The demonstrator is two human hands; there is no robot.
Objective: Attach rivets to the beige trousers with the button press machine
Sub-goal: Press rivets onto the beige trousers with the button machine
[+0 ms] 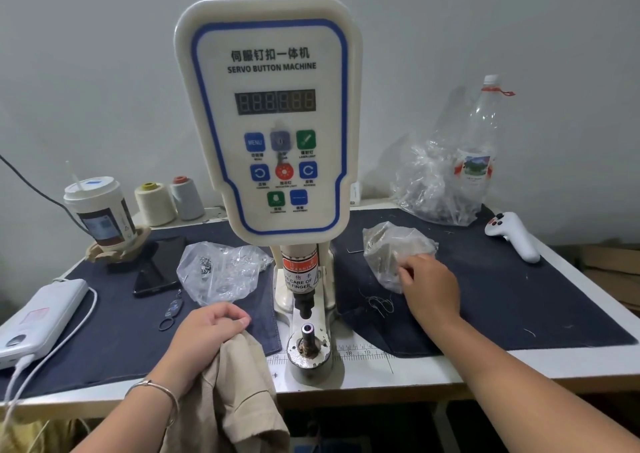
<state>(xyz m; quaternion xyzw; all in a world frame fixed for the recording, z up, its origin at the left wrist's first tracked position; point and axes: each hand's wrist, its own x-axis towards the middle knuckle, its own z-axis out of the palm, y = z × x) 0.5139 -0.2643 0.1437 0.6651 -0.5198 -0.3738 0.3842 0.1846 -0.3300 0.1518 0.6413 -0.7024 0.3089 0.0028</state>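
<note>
The white servo button machine [270, 113] stands at the table's middle, its press head [300, 281] above a round lower die [307, 331]. The beige trousers [242, 390] hang over the table's front edge, left of the die. My left hand [204, 338] is closed on their upper edge. My right hand [429, 288] reaches into a clear plastic bag of small parts [391, 244] to the right of the machine; its fingertips are hidden in the plastic. A second clear bag with metal rivets [221, 269] lies left of the press head.
Dark blue cloth [519, 296] covers the table. At the left are a white power bank with cable [41, 317], a black phone [159, 265], a cup with straw [100, 210] and two thread cones [169, 199]. At the right are a plastic bottle [478, 147], a crumpled bag and a white controller [516, 236].
</note>
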